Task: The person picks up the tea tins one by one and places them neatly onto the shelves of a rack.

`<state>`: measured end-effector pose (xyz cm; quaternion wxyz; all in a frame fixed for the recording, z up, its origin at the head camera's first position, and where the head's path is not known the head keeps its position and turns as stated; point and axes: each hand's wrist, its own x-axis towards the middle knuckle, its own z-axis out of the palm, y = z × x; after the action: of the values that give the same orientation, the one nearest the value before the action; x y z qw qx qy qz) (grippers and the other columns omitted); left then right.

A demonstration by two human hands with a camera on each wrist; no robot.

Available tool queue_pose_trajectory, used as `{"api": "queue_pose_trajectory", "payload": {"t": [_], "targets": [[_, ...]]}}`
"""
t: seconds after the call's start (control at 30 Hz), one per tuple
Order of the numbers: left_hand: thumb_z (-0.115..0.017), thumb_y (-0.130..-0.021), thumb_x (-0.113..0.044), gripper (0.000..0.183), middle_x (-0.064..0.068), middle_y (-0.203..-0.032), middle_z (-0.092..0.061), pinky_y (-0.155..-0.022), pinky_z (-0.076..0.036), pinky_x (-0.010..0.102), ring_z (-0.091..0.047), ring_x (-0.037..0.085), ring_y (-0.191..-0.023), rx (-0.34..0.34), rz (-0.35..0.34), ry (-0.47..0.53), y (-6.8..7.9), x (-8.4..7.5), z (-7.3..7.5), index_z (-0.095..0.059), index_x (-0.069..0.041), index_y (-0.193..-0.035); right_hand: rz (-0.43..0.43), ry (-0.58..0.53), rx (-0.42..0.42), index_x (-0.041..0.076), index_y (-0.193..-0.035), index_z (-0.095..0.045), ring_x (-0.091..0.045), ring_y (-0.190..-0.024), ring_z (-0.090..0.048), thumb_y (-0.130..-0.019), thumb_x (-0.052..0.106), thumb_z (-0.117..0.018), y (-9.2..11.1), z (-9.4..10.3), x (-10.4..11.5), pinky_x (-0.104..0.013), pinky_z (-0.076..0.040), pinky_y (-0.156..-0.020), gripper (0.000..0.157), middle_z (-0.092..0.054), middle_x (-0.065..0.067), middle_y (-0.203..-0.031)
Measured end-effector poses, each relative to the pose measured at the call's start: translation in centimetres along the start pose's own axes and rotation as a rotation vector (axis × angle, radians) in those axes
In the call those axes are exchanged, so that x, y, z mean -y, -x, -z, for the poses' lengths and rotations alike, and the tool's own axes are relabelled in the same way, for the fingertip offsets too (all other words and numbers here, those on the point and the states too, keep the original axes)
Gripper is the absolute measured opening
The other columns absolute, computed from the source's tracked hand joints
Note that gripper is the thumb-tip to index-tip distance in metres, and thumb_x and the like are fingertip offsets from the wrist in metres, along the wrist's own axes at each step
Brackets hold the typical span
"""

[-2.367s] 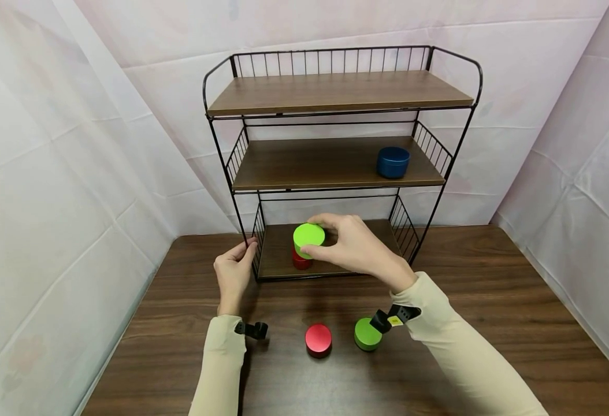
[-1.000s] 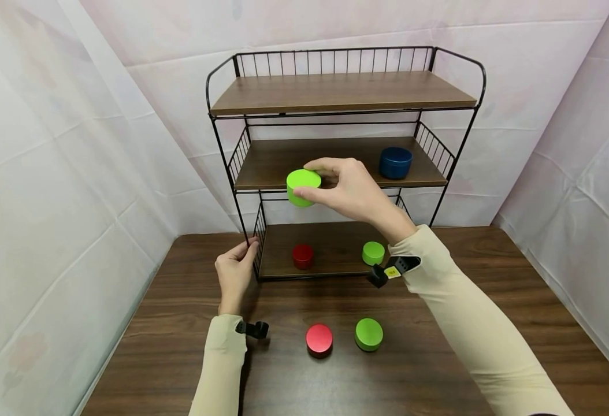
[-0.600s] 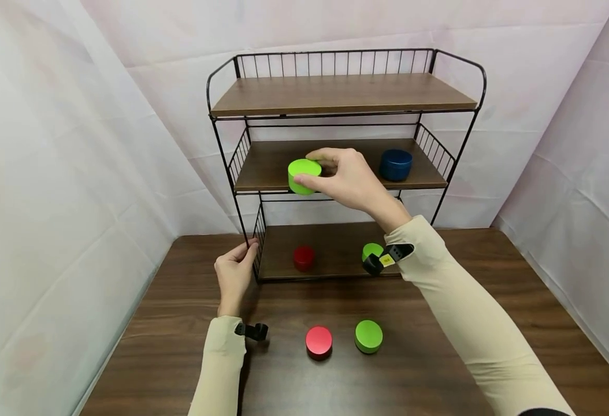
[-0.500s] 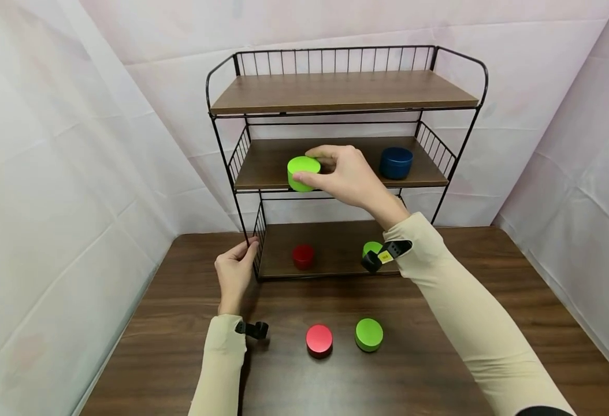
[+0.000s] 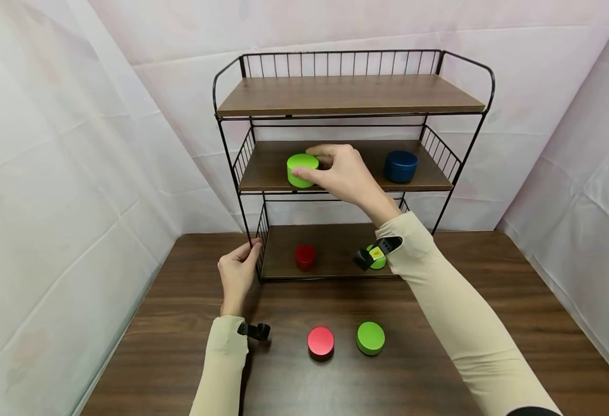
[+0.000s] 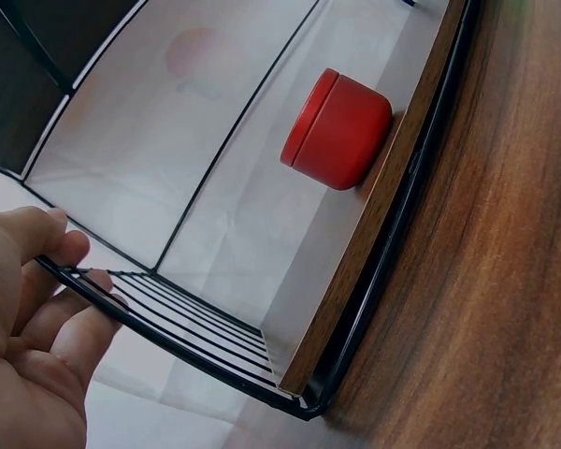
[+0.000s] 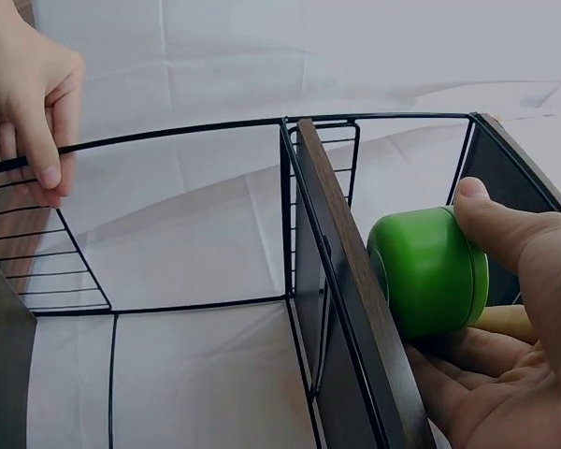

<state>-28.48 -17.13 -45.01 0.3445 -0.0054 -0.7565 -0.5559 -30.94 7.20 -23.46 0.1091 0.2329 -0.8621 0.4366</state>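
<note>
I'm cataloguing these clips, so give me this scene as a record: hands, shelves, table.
left hand: grips the left front post of the rack
right hand: holds a lime-green tin at the front of the middle shelf; contact unclear
middle shelf: blue tin at right
bottom shelf: red tin; green tin partly behind wrist camera
table: another red tin, another green tin

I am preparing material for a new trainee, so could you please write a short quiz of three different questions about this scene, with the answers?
1. Count: how many round containers stand directly on the table?
2. Choose: the left hand holds a) the blue container; b) the rack's side frame; c) nothing.
3. Fill in: the container in the right hand is coloured ____.

Key:
1. Two: one red container and one green container.
2. b
3. green
</note>
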Motion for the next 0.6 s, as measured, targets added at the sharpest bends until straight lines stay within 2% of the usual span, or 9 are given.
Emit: {"api": "queue_pose_trajectory", "payload": {"t": [0.2,0.37,0.6], "targets": [[-0.075,-0.085,-0.013,0.012,0.012,-0.086,-0.075,-0.065,-0.046,0.005,-0.067,-0.003,-0.077,0.000,0.002,0.003,-0.2,2.2,-0.2,-0.079,-0.006,-0.094,-0.014,-0.018,-0.005,0.011,-0.129,-0.061,-0.010,-0.111,-0.065,-0.080,0.052,-0.073,-0.3,-0.2,-0.2,-0.025,-0.056,-0.078,0.065,-0.067,-0.004,-0.122],[-0.076,-0.085,-0.022,0.013,0.006,-0.086,-0.076,-0.065,-0.048,0.007,-0.067,-0.005,-0.077,0.022,-0.008,0.003,-0.2,2.4,-0.1,-0.080,-0.015,-0.095,-0.042,-0.030,-0.010,0.012,-0.129,-0.060,-0.009,-0.107,-0.066,-0.079,0.054,-0.074,-0.6,-0.3,-0.4,-0.026,-0.056,-0.076,0.067,-0.069,-0.005,-0.120],[-0.074,-0.086,-0.027,0.014,0.004,-0.087,-0.076,-0.066,-0.050,0.010,-0.069,-0.002,-0.080,0.040,0.002,-0.006,-0.2,2.3,0.2,-0.080,-0.018,-0.095,-0.034,-0.027,-0.020,0.011,-0.129,-0.062,-0.013,-0.114,-0.063,-0.080,0.052,-0.074,-0.9,-0.6,-0.7,-0.025,-0.056,-0.079,0.065,-0.065,-0.005,-0.126]]}}
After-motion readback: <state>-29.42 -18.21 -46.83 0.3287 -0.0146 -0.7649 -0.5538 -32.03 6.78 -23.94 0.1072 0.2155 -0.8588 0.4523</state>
